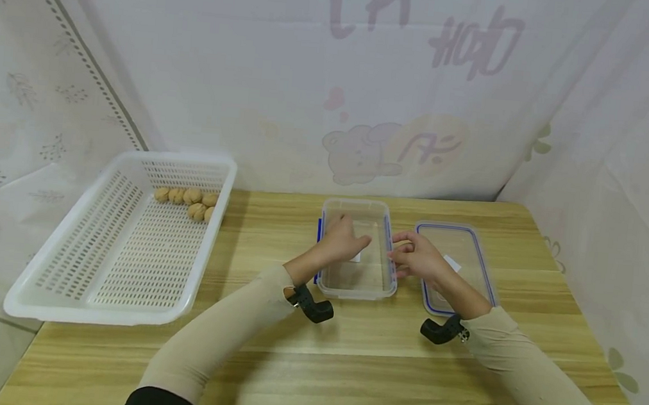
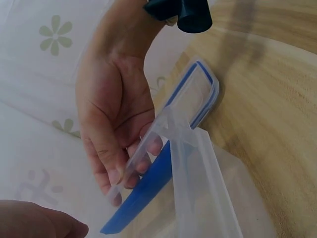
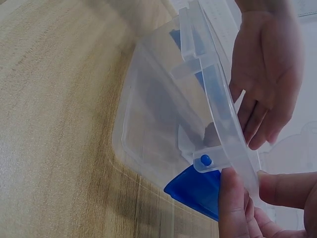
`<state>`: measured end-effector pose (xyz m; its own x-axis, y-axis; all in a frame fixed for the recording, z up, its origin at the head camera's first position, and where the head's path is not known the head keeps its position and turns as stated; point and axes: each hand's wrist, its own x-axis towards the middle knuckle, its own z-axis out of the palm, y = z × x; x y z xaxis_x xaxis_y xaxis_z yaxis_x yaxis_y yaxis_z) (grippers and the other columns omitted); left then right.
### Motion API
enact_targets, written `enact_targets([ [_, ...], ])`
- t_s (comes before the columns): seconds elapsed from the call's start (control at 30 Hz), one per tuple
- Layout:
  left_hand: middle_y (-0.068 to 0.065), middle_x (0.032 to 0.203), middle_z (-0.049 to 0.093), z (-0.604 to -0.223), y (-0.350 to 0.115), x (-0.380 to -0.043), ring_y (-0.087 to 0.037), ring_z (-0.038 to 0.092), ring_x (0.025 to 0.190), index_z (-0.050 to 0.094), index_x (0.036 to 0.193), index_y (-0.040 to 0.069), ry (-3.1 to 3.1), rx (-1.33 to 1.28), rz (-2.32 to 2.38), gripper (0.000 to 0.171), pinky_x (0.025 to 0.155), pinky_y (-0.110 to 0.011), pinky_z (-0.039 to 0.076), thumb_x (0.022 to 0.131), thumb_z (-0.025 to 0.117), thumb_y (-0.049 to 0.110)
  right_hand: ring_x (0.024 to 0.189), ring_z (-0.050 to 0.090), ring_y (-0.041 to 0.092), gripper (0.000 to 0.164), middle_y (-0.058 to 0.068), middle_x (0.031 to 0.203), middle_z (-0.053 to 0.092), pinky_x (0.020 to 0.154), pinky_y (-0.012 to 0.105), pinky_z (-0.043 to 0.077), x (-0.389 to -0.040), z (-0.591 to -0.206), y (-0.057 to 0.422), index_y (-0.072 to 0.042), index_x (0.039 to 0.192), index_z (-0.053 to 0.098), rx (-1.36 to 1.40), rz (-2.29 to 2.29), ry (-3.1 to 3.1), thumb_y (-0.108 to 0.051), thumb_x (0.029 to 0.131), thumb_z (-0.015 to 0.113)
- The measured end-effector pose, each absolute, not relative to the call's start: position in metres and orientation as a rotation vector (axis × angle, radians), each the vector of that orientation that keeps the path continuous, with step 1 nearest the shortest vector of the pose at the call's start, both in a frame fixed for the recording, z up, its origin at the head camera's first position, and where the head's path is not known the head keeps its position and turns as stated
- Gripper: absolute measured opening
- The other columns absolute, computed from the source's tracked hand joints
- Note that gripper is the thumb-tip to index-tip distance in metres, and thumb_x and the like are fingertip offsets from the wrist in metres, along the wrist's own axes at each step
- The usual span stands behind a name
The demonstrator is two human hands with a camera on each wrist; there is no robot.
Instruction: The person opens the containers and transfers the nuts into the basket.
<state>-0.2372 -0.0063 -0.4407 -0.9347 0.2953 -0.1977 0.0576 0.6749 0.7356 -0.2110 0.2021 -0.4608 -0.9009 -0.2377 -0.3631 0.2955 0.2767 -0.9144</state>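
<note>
A clear plastic food box (image 1: 356, 293) with blue side clips stands uncovered on the table, a small white label showing through it. My right hand (image 1: 418, 257) pinches its right rim between thumb and fingers, close to a blue clip (image 3: 195, 191) that hangs down. The left hand (image 1: 344, 241) hovers over the box's opening, its fingers loose and holding nothing. In the right wrist view, those left fingers (image 3: 260, 116) hang beyond the rim. Flat on the table to the right lies the blue-edged clear lid (image 1: 463, 240), partly covered by my right hand and wrist.
To the left stands a large white slotted basket (image 1: 103, 316), with several walnuts (image 1: 193, 196) gathered in its far right corner. The wooden table (image 1: 343, 384) runs back to a printed cloth (image 1: 254, 80), and similar cloth hangs at both sides.
</note>
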Motion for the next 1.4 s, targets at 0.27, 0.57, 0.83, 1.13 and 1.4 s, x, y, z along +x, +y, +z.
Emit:
enact_targets([
  [0.27, -0.030, 0.156, 0.030, -0.443, -0.007, -0.243, -0.041, 0.032, 0.144, 0.034, 0.152, -0.010, 2.577, 0.260, 1.259, 0.065, 0.115, -0.050, 0.037, 0.100, 0.060, 0.017, 0.081, 0.062, 0.018, 0.045, 0.016, 0.106, 0.060, 0.068, 0.030, 0.062, -0.211, -0.460, 0.202, 0.008, 0.140, 0.038, 0.055, -1.660, 2.126, -0.002, 0.102, 0.059],
  [0.57, -0.030, 0.149, 0.041, -0.446, -0.003, -0.248, -0.039, 0.036, 0.141, 0.043, 0.148, -0.010, 2.675, 0.267, 1.199, 0.058, 0.114, -0.047, 0.039, 0.097, 0.060, 0.012, 0.078, 0.061, 0.016, 0.046, 0.015, 0.105, 0.060, 0.068, 0.031, 0.062, -0.211, -0.461, 0.202, 0.008, 0.140, 0.038, 0.051, -1.663, 2.128, -0.002, 0.102, 0.060],
  [0.83, -0.030, 0.142, 0.053, -0.443, -0.002, -0.253, -0.039, 0.039, 0.140, 0.047, 0.140, -0.017, 2.726, 0.311, 1.090, 0.050, 0.119, -0.043, 0.032, 0.093, 0.054, 0.000, 0.077, 0.061, 0.016, 0.045, 0.013, 0.103, 0.060, 0.067, 0.031, 0.062, -0.212, -0.460, 0.202, 0.008, 0.140, 0.039, 0.063, -1.662, 2.127, -0.002, 0.102, 0.060],
  [1.13, -0.024, 0.138, 0.059, -0.461, 0.001, -0.271, -0.028, 0.059, 0.124, 0.058, 0.135, -0.012, 2.742, 0.361, 1.076, 0.050, 0.105, -0.038, 0.050, 0.086, 0.045, -0.010, 0.076, 0.061, 0.015, 0.044, 0.011, 0.100, 0.060, 0.066, 0.030, 0.062, -0.211, -0.460, 0.201, 0.008, 0.140, 0.039, 0.076, -1.669, 2.119, 0.000, 0.101, 0.059],
  [1.4, -0.015, 0.130, 0.067, -0.467, 0.004, -0.270, -0.025, 0.062, 0.123, 0.067, 0.131, -0.002, 2.815, 0.382, 1.062, 0.047, 0.098, -0.034, 0.055, 0.089, 0.048, -0.009, 0.078, 0.062, 0.016, 0.045, 0.011, 0.100, 0.060, 0.068, 0.032, 0.062, -0.211, -0.460, 0.201, 0.008, 0.140, 0.039, 0.078, -1.665, 2.119, -0.001, 0.101, 0.060],
])
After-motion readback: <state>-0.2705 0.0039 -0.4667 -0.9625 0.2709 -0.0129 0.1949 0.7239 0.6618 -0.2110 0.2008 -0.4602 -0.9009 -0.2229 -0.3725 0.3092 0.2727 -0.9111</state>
